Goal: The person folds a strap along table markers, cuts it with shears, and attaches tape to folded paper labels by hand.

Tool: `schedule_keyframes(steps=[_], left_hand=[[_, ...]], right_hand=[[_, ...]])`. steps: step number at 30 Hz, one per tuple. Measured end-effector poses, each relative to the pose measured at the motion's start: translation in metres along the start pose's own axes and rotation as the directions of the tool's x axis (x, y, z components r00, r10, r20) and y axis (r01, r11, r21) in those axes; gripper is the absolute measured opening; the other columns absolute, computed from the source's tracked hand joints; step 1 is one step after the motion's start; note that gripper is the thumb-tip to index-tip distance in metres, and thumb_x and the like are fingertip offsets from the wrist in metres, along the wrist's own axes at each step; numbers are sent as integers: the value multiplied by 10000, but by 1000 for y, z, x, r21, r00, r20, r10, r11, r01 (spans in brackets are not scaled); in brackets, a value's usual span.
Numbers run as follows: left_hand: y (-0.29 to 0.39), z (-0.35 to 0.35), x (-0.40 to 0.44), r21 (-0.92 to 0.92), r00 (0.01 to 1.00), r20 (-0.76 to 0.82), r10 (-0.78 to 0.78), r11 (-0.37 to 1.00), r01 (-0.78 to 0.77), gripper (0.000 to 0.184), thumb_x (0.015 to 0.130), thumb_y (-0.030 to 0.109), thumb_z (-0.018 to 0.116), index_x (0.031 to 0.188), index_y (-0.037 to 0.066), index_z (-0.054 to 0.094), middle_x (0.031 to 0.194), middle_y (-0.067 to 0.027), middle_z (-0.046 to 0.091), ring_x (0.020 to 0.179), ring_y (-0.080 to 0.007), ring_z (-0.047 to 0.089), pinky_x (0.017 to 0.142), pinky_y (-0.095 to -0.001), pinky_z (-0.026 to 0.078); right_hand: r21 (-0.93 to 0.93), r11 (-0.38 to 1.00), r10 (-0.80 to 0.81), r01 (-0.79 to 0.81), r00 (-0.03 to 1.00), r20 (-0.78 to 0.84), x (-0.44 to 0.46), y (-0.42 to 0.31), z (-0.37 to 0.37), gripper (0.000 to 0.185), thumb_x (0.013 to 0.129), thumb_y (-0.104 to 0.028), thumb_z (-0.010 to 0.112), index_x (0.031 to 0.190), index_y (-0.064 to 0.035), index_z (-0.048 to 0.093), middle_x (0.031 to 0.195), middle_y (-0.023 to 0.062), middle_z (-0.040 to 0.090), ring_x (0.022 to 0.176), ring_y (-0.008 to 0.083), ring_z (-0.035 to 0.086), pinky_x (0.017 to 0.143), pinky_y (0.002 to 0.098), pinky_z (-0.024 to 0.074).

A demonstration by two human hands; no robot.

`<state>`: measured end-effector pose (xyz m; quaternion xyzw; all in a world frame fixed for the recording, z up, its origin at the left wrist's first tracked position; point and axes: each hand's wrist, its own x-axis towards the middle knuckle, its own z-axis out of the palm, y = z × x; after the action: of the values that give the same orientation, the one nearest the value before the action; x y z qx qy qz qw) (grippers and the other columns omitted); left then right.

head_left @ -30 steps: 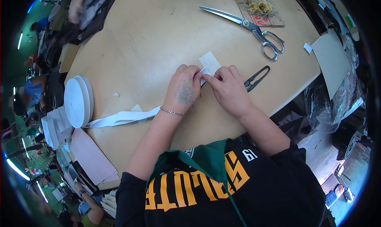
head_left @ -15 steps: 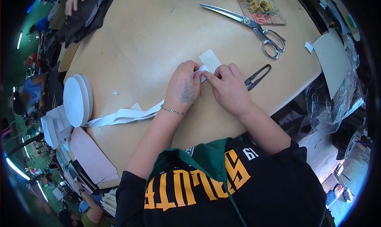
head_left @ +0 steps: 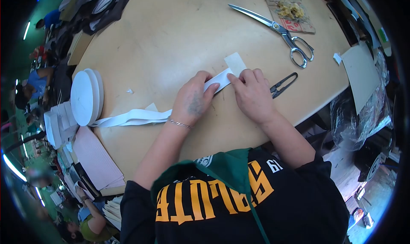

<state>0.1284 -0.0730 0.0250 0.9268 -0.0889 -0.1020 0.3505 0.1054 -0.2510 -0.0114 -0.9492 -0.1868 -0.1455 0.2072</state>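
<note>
A flat white band (head_left: 220, 80) stretches between my hands, low over the table. My left hand (head_left: 193, 97) is closed around it, thumb along the near edge. The fingers of my right hand (head_left: 255, 94) are bent, with the thumb pressed on the band's far end. Just beyond that end lies a cream paper strip (head_left: 235, 62), partly covered by the band. Behind my left wrist, a longer loose run of white band (head_left: 132, 117) leads to a white roll (head_left: 84, 98) at the table's left. Black thread snips (head_left: 284, 85) lie right beside my right hand.
Large shears (head_left: 279, 29) lie at the upper right, near a cardboard piece (head_left: 308, 27) with a yellowish clump on it. Pink sheets (head_left: 95, 158) lie at the left edge, dark cloth (head_left: 100, 7) at the far left. Other people sit beyond the table's left side.
My hands have moved apart, and more of the white band shows flat between them. Before, they were together at a folded bit of it. The whole view has shifted slightly.
</note>
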Motion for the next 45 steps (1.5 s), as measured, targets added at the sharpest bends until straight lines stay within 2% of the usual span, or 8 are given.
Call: schedule_keyframes(steps=[4, 7, 16, 19, 22, 31, 37, 45], left_hand=[[-27, -45, -23, 41, 967, 179, -180, 984, 175, 292, 852, 294, 621, 939, 15, 613, 772, -142, 628, 707, -244, 599, 679, -320, 470], [-51, -67, -44, -17, 946, 196, -259, 964, 267, 293, 851, 297, 619, 926, 13, 622, 764, -118, 623, 690, -199, 579, 664, -300, 460], [-96, -74, -81, -25, 978, -15, -207, 978, 207, 259, 830, 288, 625, 876, 34, 647, 794, -129, 643, 734, -236, 611, 689, -323, 473], [-92, -73, -83, 45, 966, -53, -255, 965, 257, 246, 797, 289, 644, 869, 54, 656, 814, -126, 653, 763, -263, 625, 706, -336, 485], [-87, -78, -88, 107, 933, -47, -356, 927, 359, 241, 772, 295, 656, 854, 68, 661, 831, -115, 658, 784, -271, 630, 717, -347, 493], [-102, -87, -91, 243, 982, -52, -183, 951, 190, 236, 763, 304, 631, 777, 71, 664, 805, -87, 631, 796, -270, 610, 688, -364, 470], [-96, -85, -85, 256, 945, -48, -324, 910, 325, 265, 761, 331, 620, 770, 70, 668, 820, -78, 632, 829, -268, 606, 706, -375, 465], [-95, -90, -80, 231, 921, 16, -388, 898, 374, 290, 746, 349, 633, 780, 64, 674, 821, -94, 641, 810, -274, 615, 707, -373, 473]], right_hand=[[5, 1000, 9, -9, 1000, 18, 1, -2, -2, 299, 745, -106, 556, 1032, -85, 635, 828, 47, 488, 821, 240, 491, 639, 356, 433], [-2, 1000, -9, 9, 1000, 6, 3, -3, -2, 294, 744, -75, 565, 1028, -90, 639, 827, 52, 494, 805, 251, 493, 644, 370, 430], [-38, 997, -61, 61, 998, -4, 5, -6, -2, 316, 723, -1, 598, 1029, -63, 644, 821, 85, 513, 793, 277, 489, 698, 382, 428], [-51, 995, -81, 80, 997, -7, 6, -6, -1, 317, 726, 2, 599, 1033, -62, 643, 822, 88, 511, 789, 279, 484, 705, 381, 427], [-66, 994, -87, 88, 996, 14, 6, -5, -1, 330, 734, 12, 599, 1054, -60, 636, 838, 97, 508, 793, 280, 482, 713, 380, 426], [-98, 990, -101, 104, 994, 38, 6, -5, -1, 324, 766, 10, 599, 1078, -70, 627, 844, 99, 503, 794, 275, 478, 716, 381, 423], [-100, 990, -97, 101, 994, 43, 6, -5, 0, 313, 776, 7, 601, 1078, -69, 627, 841, 98, 502, 786, 272, 477, 711, 381, 420], [-96, 990, -100, 103, 994, 34, 6, -6, 0, 312, 781, 8, 602, 1082, -74, 625, 834, 96, 498, 782, 270, 475, 708, 377, 419]])
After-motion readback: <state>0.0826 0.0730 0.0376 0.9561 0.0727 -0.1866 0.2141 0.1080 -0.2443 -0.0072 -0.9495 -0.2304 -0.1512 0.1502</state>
